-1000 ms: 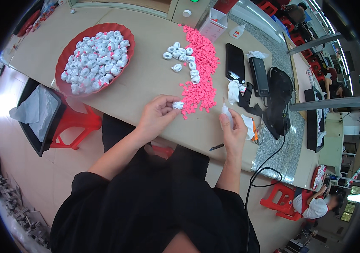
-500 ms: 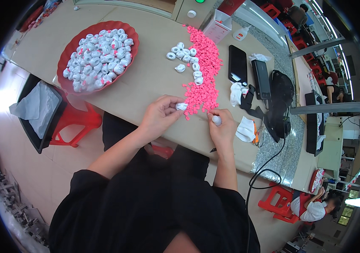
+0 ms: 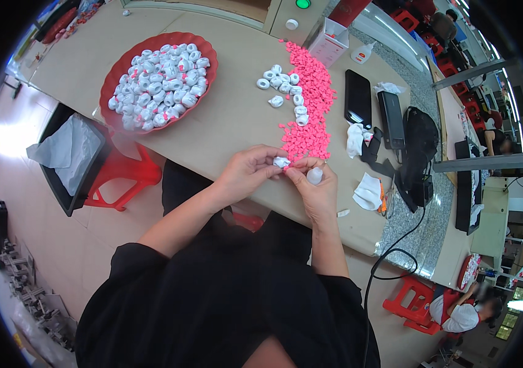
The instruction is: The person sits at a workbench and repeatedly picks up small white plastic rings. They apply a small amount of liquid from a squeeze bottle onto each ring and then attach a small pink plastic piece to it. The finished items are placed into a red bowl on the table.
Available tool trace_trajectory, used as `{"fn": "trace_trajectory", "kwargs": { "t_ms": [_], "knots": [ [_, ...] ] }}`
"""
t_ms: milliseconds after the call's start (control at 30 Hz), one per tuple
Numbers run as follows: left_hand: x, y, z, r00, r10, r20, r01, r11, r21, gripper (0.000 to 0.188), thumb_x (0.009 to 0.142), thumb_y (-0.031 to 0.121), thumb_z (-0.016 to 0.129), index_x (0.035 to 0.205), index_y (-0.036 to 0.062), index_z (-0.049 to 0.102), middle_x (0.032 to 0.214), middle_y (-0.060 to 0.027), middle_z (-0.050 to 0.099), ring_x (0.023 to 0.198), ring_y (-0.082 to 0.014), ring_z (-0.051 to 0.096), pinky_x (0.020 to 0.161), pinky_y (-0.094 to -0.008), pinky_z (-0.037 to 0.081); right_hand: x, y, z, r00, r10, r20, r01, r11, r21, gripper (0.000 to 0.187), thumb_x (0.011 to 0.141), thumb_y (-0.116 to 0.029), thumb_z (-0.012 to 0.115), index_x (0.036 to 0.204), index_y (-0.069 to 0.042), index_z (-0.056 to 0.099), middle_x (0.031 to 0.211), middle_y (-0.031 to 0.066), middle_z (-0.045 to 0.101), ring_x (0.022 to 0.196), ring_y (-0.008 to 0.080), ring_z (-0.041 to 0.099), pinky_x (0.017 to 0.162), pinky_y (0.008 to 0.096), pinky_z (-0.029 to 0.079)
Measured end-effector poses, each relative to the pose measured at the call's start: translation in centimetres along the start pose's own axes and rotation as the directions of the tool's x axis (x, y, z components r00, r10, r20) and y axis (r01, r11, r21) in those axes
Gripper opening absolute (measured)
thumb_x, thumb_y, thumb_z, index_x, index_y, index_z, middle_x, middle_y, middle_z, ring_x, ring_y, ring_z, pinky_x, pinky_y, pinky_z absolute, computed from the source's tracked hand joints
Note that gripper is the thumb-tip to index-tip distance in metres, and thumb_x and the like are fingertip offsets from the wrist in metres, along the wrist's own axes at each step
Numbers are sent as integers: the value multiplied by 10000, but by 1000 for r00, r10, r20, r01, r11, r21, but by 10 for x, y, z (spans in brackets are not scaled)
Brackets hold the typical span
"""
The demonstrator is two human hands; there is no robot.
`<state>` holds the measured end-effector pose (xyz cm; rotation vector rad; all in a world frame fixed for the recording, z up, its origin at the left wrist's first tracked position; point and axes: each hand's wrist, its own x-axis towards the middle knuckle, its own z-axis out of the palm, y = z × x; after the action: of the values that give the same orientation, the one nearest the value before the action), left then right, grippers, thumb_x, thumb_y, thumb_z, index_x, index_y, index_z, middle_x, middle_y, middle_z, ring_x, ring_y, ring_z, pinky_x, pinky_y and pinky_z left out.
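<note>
Between its fingertips, my left hand [image 3: 248, 172] pinches a small white rounded piece [image 3: 281, 162]. My right hand [image 3: 318, 190] meets it there, thumb and forefinger pinching a tiny pink piece [image 3: 286, 168] against the white one. A small white bottle [image 3: 315, 176] is tucked in the curled fingers of that right hand; most of it is hidden. Just beyond both hands spreads a heap of pink pieces [image 3: 310, 92]. Several white ring-shaped pieces [image 3: 277, 78] lie along its left side. Farther left, a red scalloped tray [image 3: 212, 64] holds many white pieces with pink bits on them.
At right lie a black phone [image 3: 358, 98], a dark oblong device [image 3: 391, 119], a black bag [image 3: 419, 141] with a cable, and a white cloth [image 3: 368, 192]. An open box [image 3: 328, 42] and a white bottle [image 3: 362, 53] stand behind. A black bin [image 3: 71, 159] rests on a red stool at left.
My right hand has moved left to my left hand, bringing a pink piece against the white piece. The view has shifted slightly, so the table's contents appear farther right.
</note>
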<state>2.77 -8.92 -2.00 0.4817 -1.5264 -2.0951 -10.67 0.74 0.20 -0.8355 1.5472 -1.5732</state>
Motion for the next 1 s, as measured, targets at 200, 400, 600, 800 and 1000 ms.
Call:
{"fn": "trace_trajectory", "kwargs": {
  "t_ms": [200,400,600,800,1000],
  "knots": [
    [0,4,2,999,43,18,-44,997,57,249,855,-57,488,1103,-62,515,1055,-93,536,912,-137,577,787,-251,494,2,0,-1,1000,26,13,-26,1000,-14,165,746,2,682,868,-5,573,772,35,593,707,79,559,645,193,462],
    [-1,7,2,999,31,25,-33,993,112,239,850,-62,491,1085,-63,530,1058,-91,535,905,-129,575,780,-243,492,3,-5,-1,997,61,54,-59,998,-25,159,741,7,683,857,-6,575,771,30,591,706,80,559,644,194,461],
    [-1,8,0,1000,5,30,-10,988,157,239,850,-58,494,1086,-56,533,1024,-81,555,870,-108,572,758,-236,488,5,-2,0,998,51,22,-50,997,-50,123,746,-4,681,833,15,596,776,56,617,725,96,582,649,223,469],
    [-1,4,-1,999,-18,-31,19,999,37,245,858,-32,505,1101,-50,528,998,-81,586,850,-102,576,748,-234,488,3,3,12,998,-10,-57,4,993,-114,122,763,-26,673,859,28,619,804,67,630,739,97,582,653,221,469],
    [1,7,1,996,-44,-72,36,993,-109,256,859,23,542,1105,-50,536,941,-87,609,806,-106,587,738,-230,488,2,17,11,979,-206,-10,203,973,-110,148,781,-16,653,919,28,624,829,63,612,756,99,579,668,205,465]
  ]
}}
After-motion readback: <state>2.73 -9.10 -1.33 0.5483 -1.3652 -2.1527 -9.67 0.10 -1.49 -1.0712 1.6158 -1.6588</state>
